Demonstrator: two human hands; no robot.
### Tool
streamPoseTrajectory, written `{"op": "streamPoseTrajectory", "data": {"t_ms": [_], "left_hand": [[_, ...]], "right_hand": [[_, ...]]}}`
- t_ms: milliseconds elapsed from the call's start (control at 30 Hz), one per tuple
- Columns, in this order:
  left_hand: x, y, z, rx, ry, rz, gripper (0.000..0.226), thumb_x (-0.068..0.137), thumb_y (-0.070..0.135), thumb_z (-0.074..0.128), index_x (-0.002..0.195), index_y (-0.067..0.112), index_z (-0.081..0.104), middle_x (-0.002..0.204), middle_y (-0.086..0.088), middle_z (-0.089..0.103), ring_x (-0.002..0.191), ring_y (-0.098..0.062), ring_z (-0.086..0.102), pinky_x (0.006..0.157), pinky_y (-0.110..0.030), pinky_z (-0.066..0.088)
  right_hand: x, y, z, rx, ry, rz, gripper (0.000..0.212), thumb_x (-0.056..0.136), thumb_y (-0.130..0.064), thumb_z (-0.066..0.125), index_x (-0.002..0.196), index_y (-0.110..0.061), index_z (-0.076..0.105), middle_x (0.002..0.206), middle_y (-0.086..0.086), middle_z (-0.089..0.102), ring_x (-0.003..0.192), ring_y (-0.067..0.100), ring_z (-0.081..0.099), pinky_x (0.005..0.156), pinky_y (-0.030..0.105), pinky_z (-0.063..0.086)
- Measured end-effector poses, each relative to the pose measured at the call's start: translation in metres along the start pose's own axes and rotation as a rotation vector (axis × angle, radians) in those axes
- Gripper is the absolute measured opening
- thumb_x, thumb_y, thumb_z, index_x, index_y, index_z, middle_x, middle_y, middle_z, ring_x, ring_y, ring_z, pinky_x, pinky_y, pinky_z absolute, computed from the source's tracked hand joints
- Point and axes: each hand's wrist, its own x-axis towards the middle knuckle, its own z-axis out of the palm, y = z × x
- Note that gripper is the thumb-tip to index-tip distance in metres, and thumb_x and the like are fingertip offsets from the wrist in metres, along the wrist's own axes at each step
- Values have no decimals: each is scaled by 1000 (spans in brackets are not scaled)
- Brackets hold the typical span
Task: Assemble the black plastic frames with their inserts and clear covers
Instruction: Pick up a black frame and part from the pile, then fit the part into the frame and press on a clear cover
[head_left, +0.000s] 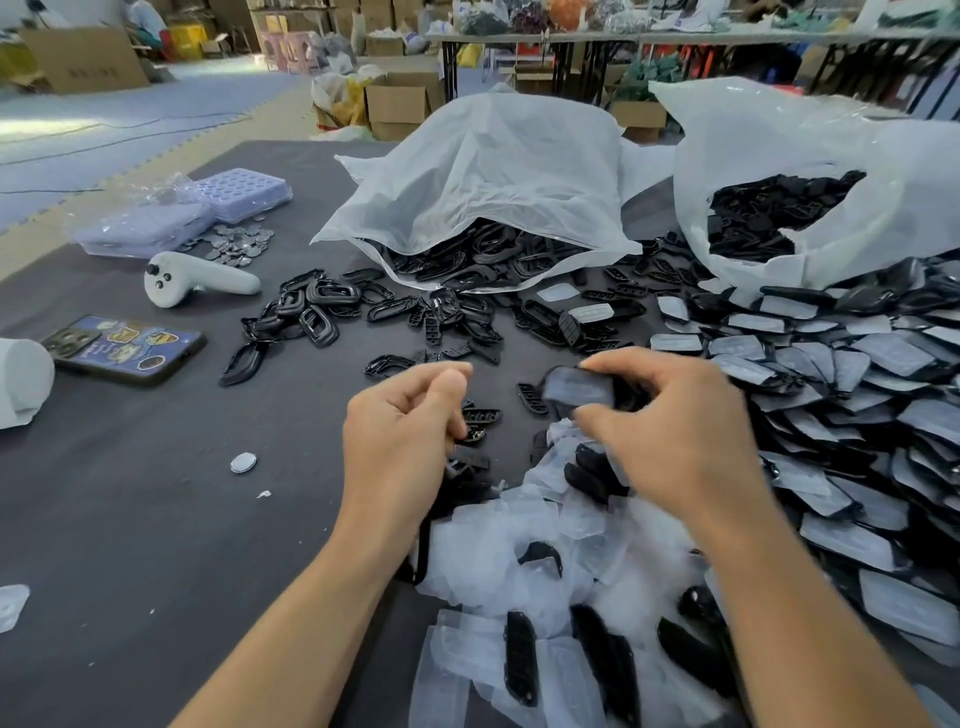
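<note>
My right hand (670, 431) pinches a black frame with a clear cover (582, 388) between thumb and fingers, lifted a little above the dark table (156, 519). My left hand (410, 431) hovers just to its left with fingers curled; whether it holds anything is hidden. Small black inserts (480, 415) lie under and between my hands. Loose clear covers (519, 540) are heaped below my hands with black pieces mixed in. Several loose black frames (311, 306) are scattered farther back.
A big pile of covered frames (857, 389) fills the right side. Two white bags (483, 176) (810, 171) of black parts stand behind. At the left lie a phone (124, 348), a white controller (192, 280), round metal discs (239, 244), purple trays (244, 192) and a single disc (243, 462).
</note>
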Motion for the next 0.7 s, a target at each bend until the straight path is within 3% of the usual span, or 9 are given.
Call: {"op": "streamPoseTrajectory", "data": {"t_ms": [33, 100, 167, 233, 300, 400, 533, 633, 700], "left_hand": [[7, -3, -2, 81, 58, 13, 19, 88, 35, 64, 93, 43, 80, 65, 4, 69, 56, -6, 57, 60, -22, 48], [22, -7, -6, 239, 158, 33, 21, 87, 30, 66, 90, 48, 78, 75, 14, 74, 64, 1, 61, 67, -23, 50], [38, -11, -10, 387, 219, 58, 20, 89, 29, 68, 95, 46, 76, 90, 21, 75, 89, 2, 64, 83, -22, 50], [55, -15, -12, 571, 258, 52, 28, 90, 33, 68, 116, 40, 74, 121, 16, 69, 122, -13, 53, 103, -27, 39], [72, -17, -14, 691, 259, -24, 43, 88, 39, 67, 130, 36, 67, 141, 8, 60, 135, -22, 44, 113, -36, 32], [88, -18, -15, 708, 131, -115, 53, 80, 45, 63, 133, 40, 63, 140, 7, 62, 134, -24, 51, 114, -43, 37], [95, -21, -14, 735, 19, -70, 20, 75, 45, 66, 93, 51, 71, 116, 21, 72, 114, -17, 64, 101, -35, 46], [106, -24, -20, 534, 65, -70, 38, 73, 44, 70, 111, 42, 75, 110, 19, 72, 112, -14, 66, 101, -36, 53], [117, -26, -23, 551, 132, 14, 47, 82, 36, 73, 128, 35, 70, 129, 9, 66, 127, -16, 58, 110, -38, 46]], "right_hand": [[8, 8, -13, -57, 45, 38, 34, 72, -28, 87, 103, -40, 78, 84, -37, 70, 74, -10, 64, 61, 4, 43], [24, 25, -37, -191, 66, 157, 39, 76, -34, 84, 113, -37, 75, 107, -14, 75, 91, 7, 66, 77, 21, 47], [34, 33, -52, -366, 7, 251, 56, 80, -34, 82, 133, -27, 66, 133, 5, 67, 119, 26, 60, 99, 37, 45], [36, 29, -52, -467, -16, 231, 68, 83, -35, 81, 144, -19, 56, 145, 9, 57, 134, 31, 50, 111, 44, 39], [37, 17, -35, -474, -10, 103, 62, 86, -34, 79, 142, -18, 57, 144, 7, 56, 136, 28, 47, 116, 45, 34], [47, -3, 5, -423, -120, -44, 50, 89, -27, 73, 137, -20, 60, 141, 2, 59, 134, 22, 48, 115, 39, 33], [74, -26, 61, -383, -327, -82, 48, 94, -17, 62, 142, -23, 57, 140, 5, 62, 129, 26, 54, 108, 36, 42], [94, -34, 98, -342, -375, -101, 49, 95, -12, 57, 144, -20, 55, 129, 9, 67, 122, 30, 57, 99, 37, 48], [101, -35, 117, -319, -362, -103, 47, 95, -10, 58, 142, -17, 56, 130, 9, 66, 122, 29, 57, 93, 34, 46]]}}
